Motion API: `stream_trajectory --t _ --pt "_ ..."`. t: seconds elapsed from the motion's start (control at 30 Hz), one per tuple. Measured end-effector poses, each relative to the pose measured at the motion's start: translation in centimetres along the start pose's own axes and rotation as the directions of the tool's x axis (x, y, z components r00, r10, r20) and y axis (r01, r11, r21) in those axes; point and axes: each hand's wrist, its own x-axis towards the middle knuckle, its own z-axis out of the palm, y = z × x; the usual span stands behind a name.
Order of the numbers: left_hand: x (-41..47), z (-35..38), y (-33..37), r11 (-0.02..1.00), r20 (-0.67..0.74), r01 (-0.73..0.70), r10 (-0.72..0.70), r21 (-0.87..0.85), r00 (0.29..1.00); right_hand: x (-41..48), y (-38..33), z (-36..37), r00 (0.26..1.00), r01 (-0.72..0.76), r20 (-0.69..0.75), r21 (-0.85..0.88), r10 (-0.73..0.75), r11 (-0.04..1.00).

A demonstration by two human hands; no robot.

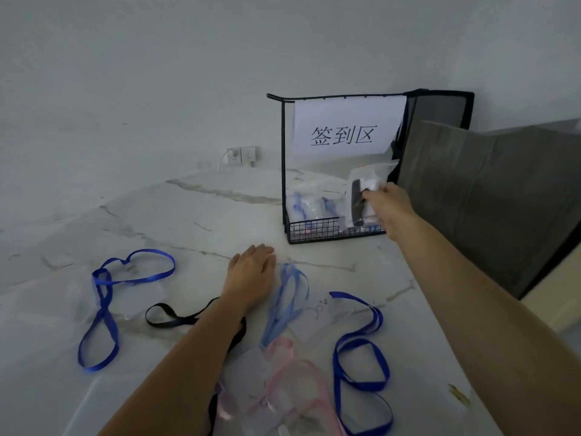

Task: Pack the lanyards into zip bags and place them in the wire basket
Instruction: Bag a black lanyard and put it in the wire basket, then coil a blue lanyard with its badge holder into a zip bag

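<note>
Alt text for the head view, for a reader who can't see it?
The right hand holds a filled zip bag at the wire basket, which already contains packed bags. The left hand rests flat on the marble table among loose lanyards in blue, black and pink.

Left hand: palm down, fingers straight and together, resting flat on the worktop; forearm bare. Right hand: arm stretched forward, fingers and thumb pinching a zip bag at its edge.
</note>
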Motion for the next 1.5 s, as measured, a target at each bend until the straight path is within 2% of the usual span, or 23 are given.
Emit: stream_trajectory --t 0.07,0.23,0.37,0.43,0.57,0.83,0.87,1.0,1.1,1.17,1.27,1.37,1.43,1.5 --pt "0.2 0.8 -0.1 0.998 -0.009 -0.012 0.012 0.067 1.0 2.0 -0.1 -0.5 0.999 0.029 -0.029 -0.037 -0.03 0.999" --pt "0.8 1.6 -0.6 0.998 -0.054 -0.027 0.03 0.055 0.998 5.8 -0.4 0.8 0.996 0.069 -0.04 -0.242 -0.081 0.968" --pt "1.3 2.0 -0.9 0.999 -0.051 -0.009 0.01 0.031 0.999 7.2 -0.8 2.7 0.996 0.094 0.018 -0.272 -0.092 0.958" --pt "1.6 2.0 -1.0 1.0 -0.058 -0.006 0.007 0.025 0.998 7.5 -0.6 3.6 0.995 0.069 0.088 -0.351 -0.041 0.934" --pt "1.8 2.2 -1.0 1.0 -0.063 0.0 0.0 0.013 0.998 7.8 0.4 4.6 0.985 0.111 0.174 -0.64 0.003 0.761" --pt "2.0 1.9 -0.9 0.999 -0.064 0.025 -0.027 -0.026 0.998 6.9 1.1 4.9 0.981 0.181 0.13 -0.872 -0.141 0.455" --pt "1.9 1.8 -1.0 0.999 -0.067 0.032 -0.034 -0.029 0.997 6.4 1.3 5.0 0.973 0.199 0.122 -0.869 -0.194 0.454" --pt "1.8 1.3 -0.4 0.983 -0.114 0.069 -0.09 -0.172 0.989 3.8 2.2 4.0 0.917 0.335 0.107 -0.731 -0.385 0.595" --pt "1.7 1.2 -0.5 0.946 -0.176 0.103 -0.162 -0.307 0.971 0.8 3.4 3.7 0.881 0.424 0.144 -0.664 -0.45 0.616" --pt "1.3 0.7 -0.7 0.924 -0.186 0.15 -0.226 -0.35 0.956 -1.9 4.1 3.6 0.855 0.509 0.252 -0.582 -0.454 0.634" --pt "1.4 0.3 -0.9 0.92 -0.106 0.194 -0.243 -0.34 0.964 -5.4 5.5 3.5 0.796 0.592 0.448 -0.436 -0.407 0.678" --pt "0.0 -1.9 -0.3 0.884 -0.039 0.218 -0.256 -0.414 0.966 -9.3 5.7 2.7 0.677 0.695 0.611 -0.348 -0.41 0.629" --pt "-1.0 -3.1 -0.5 0.868 -0.055 0.224 -0.275 -0.442 0.96 -11.2 5.8 2.8 0.59 0.752 0.71 -0.31 -0.384 0.582" --pt "-2.4 -3.9 -0.9 0.894 -0.098 0.213 -0.271 -0.393 0.957 -12.8 5.8 3.3 0.508 0.794 0.803 -0.295 -0.312 0.532"
